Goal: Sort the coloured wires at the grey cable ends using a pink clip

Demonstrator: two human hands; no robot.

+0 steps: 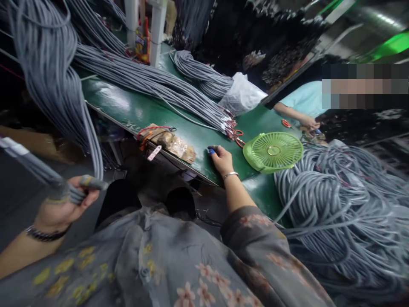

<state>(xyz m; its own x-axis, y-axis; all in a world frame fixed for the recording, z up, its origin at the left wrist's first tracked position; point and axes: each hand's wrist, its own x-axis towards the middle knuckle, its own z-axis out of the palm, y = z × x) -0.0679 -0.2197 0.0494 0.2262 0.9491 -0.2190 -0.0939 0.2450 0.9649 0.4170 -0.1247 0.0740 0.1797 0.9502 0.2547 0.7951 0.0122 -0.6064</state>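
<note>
At the lower left, my left hand [60, 204] is closed around a bundle of grey cables [41, 170]. White tape wraps the bundle's outer end, and grey wrapping covers some of my fingertips. More grey cables hang in a thick hank [47, 64] beyond that hand. My right hand [223, 160] is at the front edge of the green table [204, 138], its fingers drawn together. Something blue shows at its fingertips; whether it is a finger cover or a held thing is unclear. Right of this hand stands a green fan [273, 151].
Long grey cables [153, 89] with red ends lie across the table, near orange-handled scissors [239, 138] and a plastic bag [241, 94]. Taped cardboard [174, 144] sits along the front edge. Coiled cables [338, 200] pile up at right. A co-worker's hand [309, 123] works beyond the fan.
</note>
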